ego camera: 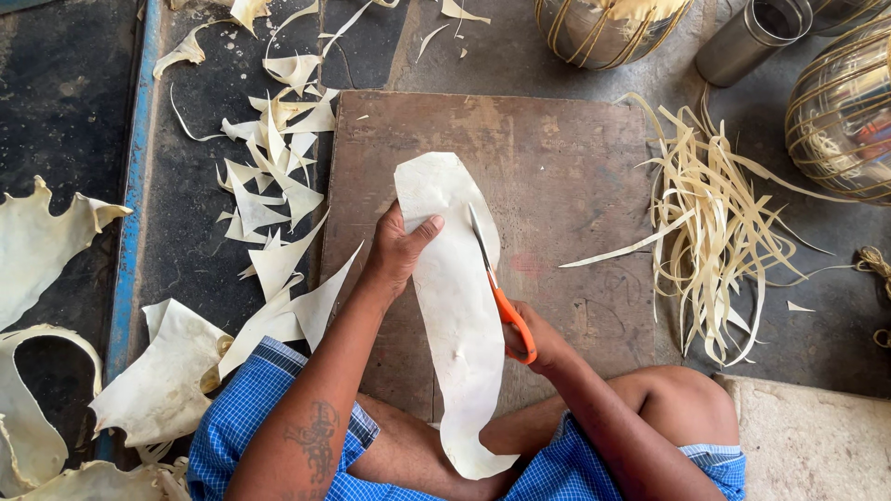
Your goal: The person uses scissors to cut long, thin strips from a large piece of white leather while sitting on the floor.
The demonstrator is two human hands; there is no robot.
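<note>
Your left hand (397,249) is holding the long pale sheet (455,315) over the brown board (557,176), with your thumb on top and your fingers clamped on its left edge. Your right hand (538,339) is gripping the orange scissors (497,292), fingers curled through the handles, and the blades are lying along the sheet's right edge. Thin pale strips (710,223) are lying to the right of the board, and cut scraps (274,186) to the left.

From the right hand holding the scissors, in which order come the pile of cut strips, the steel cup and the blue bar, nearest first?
From the right hand:
1. Pile of cut strips, to its right.
2. Steel cup, upper right.
3. Blue bar, far left.
</note>
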